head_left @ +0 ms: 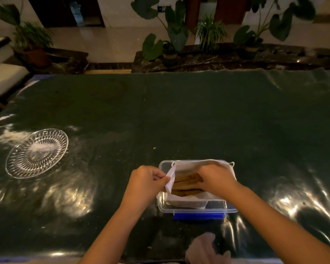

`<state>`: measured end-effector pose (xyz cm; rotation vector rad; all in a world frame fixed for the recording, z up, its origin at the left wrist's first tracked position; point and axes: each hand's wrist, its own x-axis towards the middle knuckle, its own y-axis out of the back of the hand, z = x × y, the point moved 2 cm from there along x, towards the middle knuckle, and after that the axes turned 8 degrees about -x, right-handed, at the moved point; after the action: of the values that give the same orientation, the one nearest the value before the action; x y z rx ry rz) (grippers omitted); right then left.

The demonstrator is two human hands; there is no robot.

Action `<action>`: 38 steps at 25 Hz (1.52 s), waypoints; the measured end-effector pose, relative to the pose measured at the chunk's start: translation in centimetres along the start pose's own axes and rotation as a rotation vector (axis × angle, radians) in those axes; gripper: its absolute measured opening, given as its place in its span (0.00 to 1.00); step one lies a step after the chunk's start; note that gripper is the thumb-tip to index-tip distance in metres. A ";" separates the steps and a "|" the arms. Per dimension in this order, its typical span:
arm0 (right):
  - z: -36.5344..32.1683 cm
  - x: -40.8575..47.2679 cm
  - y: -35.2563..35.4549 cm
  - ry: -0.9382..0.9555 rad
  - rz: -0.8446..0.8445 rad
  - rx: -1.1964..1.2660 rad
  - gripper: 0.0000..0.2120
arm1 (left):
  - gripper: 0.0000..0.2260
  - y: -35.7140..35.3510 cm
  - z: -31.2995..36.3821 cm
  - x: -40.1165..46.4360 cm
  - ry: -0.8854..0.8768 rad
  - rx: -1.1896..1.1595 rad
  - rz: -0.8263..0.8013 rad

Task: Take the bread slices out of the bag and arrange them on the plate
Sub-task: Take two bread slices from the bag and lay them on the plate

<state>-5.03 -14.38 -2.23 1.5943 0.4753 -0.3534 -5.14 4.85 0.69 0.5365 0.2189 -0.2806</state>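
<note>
We take the clear box (196,207) as our landmark: the white bag (187,201) sits inside it, and the bread slices (185,184) stand on edge in the bag's open mouth, their long axes running left to right. Our left hand (148,181) is pinched shut on the bag's left lip, pulling it wide, while our right hand (215,179) reaches in from the right, its fingers hidden among the slices, so we cannot tell whether it grips one. The glass plate (37,153) lies well to the box's left and a little beyond it, bare, nearer our left hand; no readable writing shows.
</note>
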 end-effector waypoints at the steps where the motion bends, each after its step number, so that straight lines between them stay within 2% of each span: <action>1: 0.3 -0.6 0.7 0.005 0.062 0.011 0.12 | 0.04 0.0 0.0 0.2 -0.010 -0.006 0.002; 3: 0.4 -1.9 2.3 0.069 0.187 0.025 0.10 | 0.04 0.0 0.1 0.6 -0.030 -0.005 0.001; 6: 1.2 -3.3 3.6 0.121 0.247 0.117 0.07 | 0.05 0.2 0.4 1.1 -0.062 0.007 -0.005; 8: 1.9 -4.2 4.6 0.134 0.299 0.159 0.06 | 0.14 0.7 0.8 1.2 -0.120 -0.021 0.018; 11: 2.8 -5.7 6.5 0.151 0.378 0.248 0.07 | 0.35 1.1 1.9 1.1 -0.255 -0.065 -0.058; 14: 3.1 -7.3 8.6 0.189 0.449 0.300 0.09 | 0.44 0.4 3.4 0.9 -0.372 -0.018 -0.144; 16: 3.2 -8.2 10.0 0.216 0.485 0.324 0.09 | 0.42 0.1 4.3 1.2 -0.422 -0.059 -0.170; 20: 3.7 -9.2 11.7 0.277 0.528 0.396 0.10 | 0.21 -0.2 5.7 1.6 -0.514 -0.215 -0.121; 21: 3.9 -9.1 12.1 0.284 0.537 0.414 0.12 | 0.19 -0.1 6.2 1.7 -0.526 -0.248 -0.100; 25: 4.4 -7.6 12.7 0.300 0.554 0.561 0.17 | 0.16 0.4 7.7 1.9 -0.525 -0.340 -0.022; 28: 4.2 -5.9 12.8 0.356 0.538 0.844 0.26 | 0.14 1.6 7.9 2.1 -0.486 -0.449 0.052; 30: 3.6 -4.5 12.5 0.391 0.455 1.104 0.31 | 0.13 2.7 7.7 2.0 -0.453 -0.540 0.103; 32: 2.3 -3.2 12.3 0.422 0.365 1.245 0.29 | 0.13 3.9 7.1 1.9 -0.420 -0.609 0.172; 35: -1.1 -1.5 12.3 0.453 0.311 1.235 0.18 | 0.12 6.5 5.6 1.0 -0.377 -0.699 0.247; 38: -5.3 -0.6 12.5 0.492 0.279 1.230 0.15 | 0.15 9.7 3.0 -0.5 -0.317 -0.777 0.298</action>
<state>0.46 -9.71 9.32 2.9433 0.3998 0.0128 -2.14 11.30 7.90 -0.2494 -0.0696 0.0246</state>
